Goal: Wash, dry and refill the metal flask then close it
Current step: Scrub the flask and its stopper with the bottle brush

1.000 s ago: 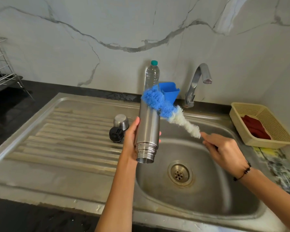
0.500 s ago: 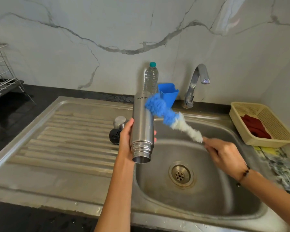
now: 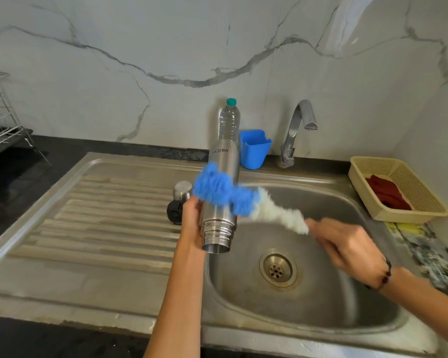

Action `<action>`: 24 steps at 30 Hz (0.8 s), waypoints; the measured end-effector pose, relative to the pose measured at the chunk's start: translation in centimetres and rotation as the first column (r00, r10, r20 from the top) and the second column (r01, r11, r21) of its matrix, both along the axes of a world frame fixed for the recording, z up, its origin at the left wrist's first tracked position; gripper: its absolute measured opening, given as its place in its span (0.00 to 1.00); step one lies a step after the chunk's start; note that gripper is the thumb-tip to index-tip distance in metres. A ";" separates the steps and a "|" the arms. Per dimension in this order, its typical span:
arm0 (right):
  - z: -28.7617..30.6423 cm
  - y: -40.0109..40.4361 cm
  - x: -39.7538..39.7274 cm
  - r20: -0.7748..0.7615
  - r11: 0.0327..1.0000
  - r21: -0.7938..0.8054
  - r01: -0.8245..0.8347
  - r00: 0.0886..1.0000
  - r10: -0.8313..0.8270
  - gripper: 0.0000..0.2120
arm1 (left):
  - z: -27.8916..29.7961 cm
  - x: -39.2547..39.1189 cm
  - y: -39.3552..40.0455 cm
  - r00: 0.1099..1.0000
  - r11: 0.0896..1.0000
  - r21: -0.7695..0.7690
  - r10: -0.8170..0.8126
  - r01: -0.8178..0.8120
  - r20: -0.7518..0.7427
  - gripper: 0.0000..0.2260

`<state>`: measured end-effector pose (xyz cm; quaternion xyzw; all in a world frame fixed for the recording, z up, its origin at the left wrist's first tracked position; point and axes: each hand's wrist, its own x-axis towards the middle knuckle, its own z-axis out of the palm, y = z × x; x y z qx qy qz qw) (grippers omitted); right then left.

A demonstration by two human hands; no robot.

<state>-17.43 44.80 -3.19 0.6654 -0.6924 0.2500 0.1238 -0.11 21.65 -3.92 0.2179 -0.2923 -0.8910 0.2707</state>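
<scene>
My left hand [image 3: 190,215] grips the metal flask [image 3: 223,161] near its threaded neck and holds it upside down, mouth toward me, over the left rim of the sink basin [image 3: 347,293]. My right hand [image 3: 347,244] holds the handle of a bottle brush; its blue and white bristle head [image 3: 223,191] lies across the flask's outer wall around the middle, blurred by motion. The flask's lid [image 3: 180,201], steel on top and black below, stands on the ribbed draining board behind my left hand.
Behind the flask a clear plastic water bottle [image 3: 229,117] and a blue plastic cup [image 3: 255,148] stand against the wall, left of the tap [image 3: 298,125]. A beige basket [image 3: 409,177] holding a red cloth [image 3: 386,195] sits at the right. A wire rack [image 3: 0,117] is far left.
The brush head has slid down from the flask's upper end to its middle, sweeping leftward across it. The flask stays in my left hand over the sink's edge.
</scene>
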 end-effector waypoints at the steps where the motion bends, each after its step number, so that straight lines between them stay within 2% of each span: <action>1: -0.4 0.8 0.7 0.002 1.000 0.020 -0.015 1.000 0.015 0.14 | 0.1 0.0 0.2 1.000 1.000 -0.003 0.020 -0.020 0.007 0.14; 6: -0.5 1.7 1.0 -0.026 1.000 0.013 -0.009 1.000 0.009 0.14 | 0.2 -0.2 1.0 0.995 0.994 0.047 0.096 -0.097 0.015 0.17; 10: 0.6 1.4 0.9 -0.037 1.000 0.010 -0.029 0.999 0.029 0.13 | 0.6 0.2 1.5 0.986 0.997 0.078 0.007 0.006 -0.164 0.19; 11: 0.8 1.4 1.1 -0.020 0.999 -0.002 -0.042 0.999 0.042 0.13 | 0.9 0.2 1.7 0.961 0.995 0.021 -0.088 0.096 -0.262 0.21; 13: 1.0 1.2 1.2 0.039 0.997 -0.045 -0.055 0.998 0.056 0.13 | 1.5 1.1 1.9 0.911 0.991 -0.124 -0.091 0.044 -0.403 0.26; 15: 1.0 0.6 0.6 0.050 0.997 -0.079 -0.004 0.999 0.008 0.14 | 1.0 1.1 1.4 0.911 0.980 -0.120 -0.190 0.156 -0.366 0.23; 16: 0.8 0.1 0.0 0.028 0.996 -0.087 0.035 0.999 -0.033 0.15 | 0.3 0.9 0.8 0.925 0.971 -0.009 -0.229 0.238 -0.305 0.25; 17: 0.8 -0.5 -0.7 0.007 0.992 -0.097 0.077 0.997 -0.077 0.15 | -0.1 1.0 0.7 0.963 0.982 -0.020 -0.189 0.188 -0.192 0.30; 19: 1.0 -1.8 -1.6 -0.006 0.979 -0.133 0.154 0.988 -0.156 0.17 | -0.3 1.0 0.8 0.966 0.971 -0.072 -0.233 0.226 -0.114 0.39; 22: 1.9 -3.1 -1.8 -0.007 0.958 -0.184 0.219 0.974 -0.224 0.18 | -0.1 0.9 0.9 0.969 0.968 -0.081 -0.242 0.237 -0.052 0.38; 24: 1.6 -2.5 -1.1 -0.023 0.971 -0.154 0.184 0.982 -0.189 0.17 | 0.0 0.9 1.0 0.983 0.979 -0.100 -0.182 0.178 -0.034 0.36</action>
